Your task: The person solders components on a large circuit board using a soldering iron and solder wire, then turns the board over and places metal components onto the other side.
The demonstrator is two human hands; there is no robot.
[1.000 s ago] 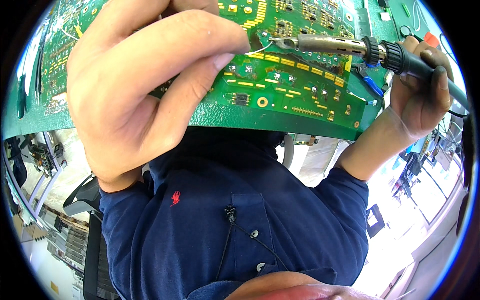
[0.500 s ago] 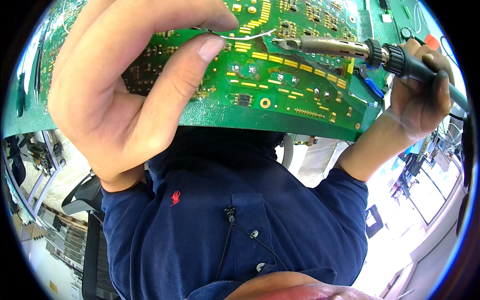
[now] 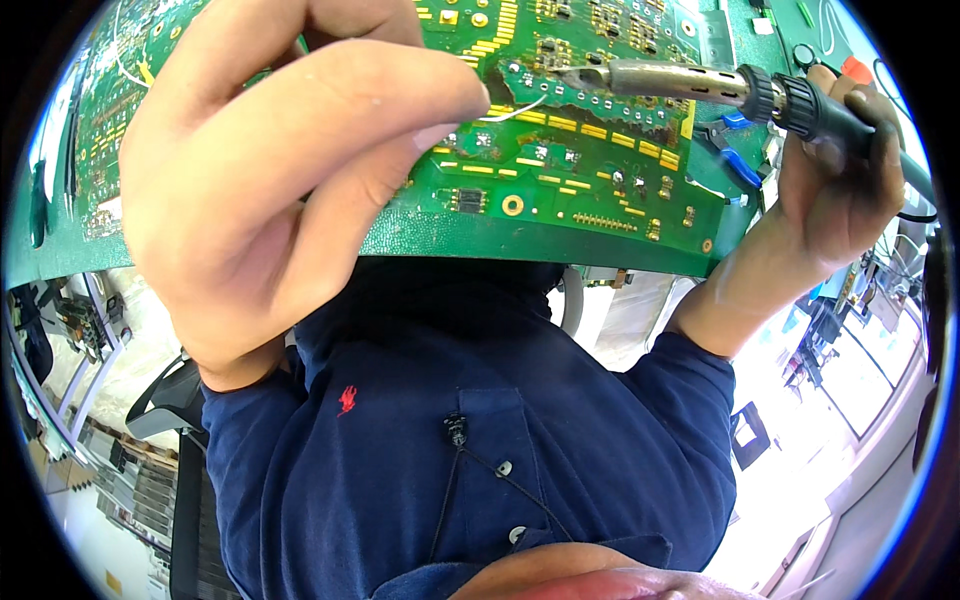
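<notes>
Nearest: dark blue shirt [image 3: 620, 440] w/ black cord [image 3: 456, 430] hanging at front. Beyond it, near edge of green table [image 3: 430, 240]. Circuit board [image 3: 575, 185] lies flat on it, partly behind L hand [image 3: 270, 180]. L hand: thumb + forefinger pinched tight on thin pale wire [image 3: 518, 113], other fingers curled; wire's free end sticks out R, over board. R hand [image 3: 845, 170]: fingers wrapped approx. round handle of soldering iron [image 3: 690, 80]; iron points L, tip over board, just beyond wire end, slight gap betw. Tip/board contact: can't tell. Blue-handled pliers [image 3: 741, 168] on table, R of board. Far R: small white block [image 3: 763, 26].
</notes>
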